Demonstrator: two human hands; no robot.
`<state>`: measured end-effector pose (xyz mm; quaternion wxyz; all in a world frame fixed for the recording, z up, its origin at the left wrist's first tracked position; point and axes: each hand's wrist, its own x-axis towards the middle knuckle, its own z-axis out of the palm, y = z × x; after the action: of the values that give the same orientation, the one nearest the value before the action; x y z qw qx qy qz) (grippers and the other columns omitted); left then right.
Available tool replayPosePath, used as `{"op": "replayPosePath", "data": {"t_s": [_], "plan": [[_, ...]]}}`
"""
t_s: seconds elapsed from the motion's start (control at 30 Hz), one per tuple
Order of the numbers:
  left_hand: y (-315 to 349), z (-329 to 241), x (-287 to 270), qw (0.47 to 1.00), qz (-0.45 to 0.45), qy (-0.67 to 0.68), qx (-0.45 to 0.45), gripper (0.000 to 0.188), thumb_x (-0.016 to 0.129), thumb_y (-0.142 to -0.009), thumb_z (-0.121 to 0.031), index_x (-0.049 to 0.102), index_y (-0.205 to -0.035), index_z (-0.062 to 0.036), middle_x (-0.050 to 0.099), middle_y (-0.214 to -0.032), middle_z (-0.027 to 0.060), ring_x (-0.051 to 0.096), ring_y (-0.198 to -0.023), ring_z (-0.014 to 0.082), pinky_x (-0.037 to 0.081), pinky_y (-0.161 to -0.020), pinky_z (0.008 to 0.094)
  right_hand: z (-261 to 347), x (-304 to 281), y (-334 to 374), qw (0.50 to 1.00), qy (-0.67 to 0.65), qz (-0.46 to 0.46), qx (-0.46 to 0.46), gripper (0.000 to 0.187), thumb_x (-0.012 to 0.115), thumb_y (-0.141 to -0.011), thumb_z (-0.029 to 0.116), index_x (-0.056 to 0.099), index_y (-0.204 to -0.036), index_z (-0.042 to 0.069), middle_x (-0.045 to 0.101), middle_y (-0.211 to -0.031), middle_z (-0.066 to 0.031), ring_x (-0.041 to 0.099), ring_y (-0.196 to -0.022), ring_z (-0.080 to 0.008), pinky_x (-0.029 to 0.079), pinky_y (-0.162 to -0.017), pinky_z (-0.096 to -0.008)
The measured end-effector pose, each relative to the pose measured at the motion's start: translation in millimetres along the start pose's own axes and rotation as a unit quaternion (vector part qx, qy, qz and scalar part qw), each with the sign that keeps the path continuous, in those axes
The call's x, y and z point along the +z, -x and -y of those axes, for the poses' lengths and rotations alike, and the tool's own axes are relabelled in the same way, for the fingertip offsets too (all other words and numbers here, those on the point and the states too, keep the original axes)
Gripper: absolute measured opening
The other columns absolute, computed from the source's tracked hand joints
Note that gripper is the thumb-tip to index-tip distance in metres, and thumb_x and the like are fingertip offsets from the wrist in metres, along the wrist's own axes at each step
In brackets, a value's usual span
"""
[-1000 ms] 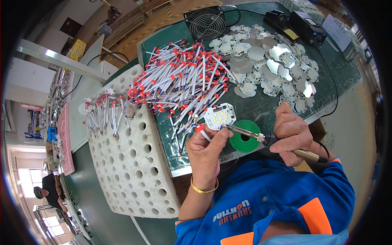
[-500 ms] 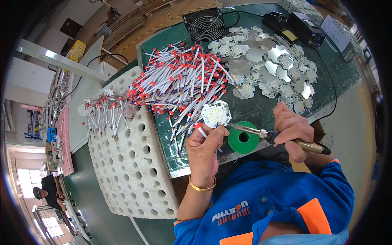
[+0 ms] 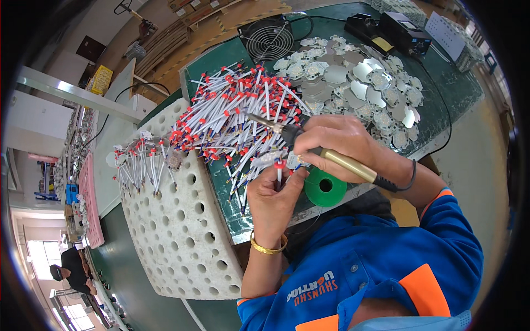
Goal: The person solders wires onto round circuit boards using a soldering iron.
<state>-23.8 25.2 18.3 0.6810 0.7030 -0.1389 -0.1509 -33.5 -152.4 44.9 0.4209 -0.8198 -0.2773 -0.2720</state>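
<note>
My left hand (image 3: 271, 205) pinches a white-sleeved wire lead (image 3: 279, 177) with a red collar. At its fingertips a white LED board (image 3: 294, 160) shows only in part, the rest hidden by my right hand. That right hand (image 3: 339, 140) is closed round a soldering iron (image 3: 350, 165) with a gold handle. The iron's metal tip reaches left over a pile of wire leads (image 3: 237, 110) with red collars, clear of the board. Beside my fingers a green spool (image 3: 326, 202) lies at the table's near edge.
Many round LED boards (image 3: 381, 80) are heaped on the green table. A black fan (image 3: 269, 41) and a soldering station (image 3: 406, 36) stand at the back. On the left, boards with wires (image 3: 146, 160) rest on a white perforated foam block (image 3: 165, 231). A person (image 3: 74, 270) works far left.
My right hand has swung left across the spool, and the iron's tip has left the board for the wire pile. My left hand, still pinching, has tilted the lead more upright.
</note>
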Motion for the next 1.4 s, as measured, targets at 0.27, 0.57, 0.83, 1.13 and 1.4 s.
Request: {"op": "replayPosePath", "data": {"t_s": [0.27, 0.57, 0.83, 1.13, 1.4], "plan": [[-3, 6, -9, 0.922, 0.072, 0.351, -0.147, 0.019, 0.056, -0.085, -0.01, 0.058, -0.102, -0.0009, 0.063, -0.079, 0.0077, 0.05, -0.062, 0.0083, 0.037, -0.055, 0.0201, -2, 17, 17, 0.993, 0.0, -0.112, 0.028, 0.024, 0.07, -0.065, -0.001, 0.053, -0.08, 0.006, 0.055, -0.068, -0.0061, 0.052, -0.056, -0.0222, 0.04, -0.049, -0.03], [3, 11, -1, 0.914, 0.045, 0.387, -0.111, 0.018, 0.056, -0.086, -0.008, 0.061, -0.102, -0.0016, 0.065, -0.082, 0.0104, 0.051, -0.061, 0.0078, 0.04, -0.056, 0.0195, 1, 29, 29, 0.984, -0.018, -0.167, 0.055, 0.026, 0.072, -0.066, 0.001, 0.053, -0.082, 0.006, 0.054, -0.065, -0.0065, 0.051, -0.053, -0.0199, 0.039, -0.046, -0.0296], [12, 6, 10, 0.961, 0.02, 0.266, -0.07, 0.024, 0.057, -0.086, -0.009, 0.058, -0.107, 0.0032, 0.065, -0.077, 0.008, 0.05, -0.061, 0.004, 0.04, -0.055, 0.0166, 8, 25, 49, 0.981, 0.024, -0.181, 0.061, 0.03, 0.076, -0.064, 0.003, 0.053, -0.082, 0.006, 0.055, -0.064, -0.0056, 0.048, -0.051, -0.0186, 0.038, -0.044, -0.0283], [23, 0, 9, 0.989, -0.022, 0.148, 0.001, 0.023, 0.058, -0.086, -0.01, 0.059, -0.103, 0.0054, 0.064, -0.075, 0.0054, 0.052, -0.065, 0.004, 0.042, -0.057, 0.0172, 9, 15, 67, 0.989, 0.063, -0.135, -0.004, 0.033, 0.075, -0.066, 0.005, 0.053, -0.09, 0.006, 0.052, -0.064, -0.0068, 0.046, -0.051, -0.0199, 0.036, -0.043, -0.0302], [26, 2, 4, 0.998, -0.051, 0.04, 0.022, 0.018, 0.059, -0.083, -0.009, 0.064, -0.095, 0.0049, 0.064, -0.069, 0.0043, 0.053, -0.062, 0.0033, 0.043, -0.056, 0.0177, 18, -28, 72, 0.989, -0.118, -0.024, -0.081, 0.021, 0.059, -0.077, 0.021, 0.058, -0.093, 0.008, 0.041, -0.058, -0.0011, 0.044, -0.049, -0.0178, 0.036, -0.052, -0.0338]]}}
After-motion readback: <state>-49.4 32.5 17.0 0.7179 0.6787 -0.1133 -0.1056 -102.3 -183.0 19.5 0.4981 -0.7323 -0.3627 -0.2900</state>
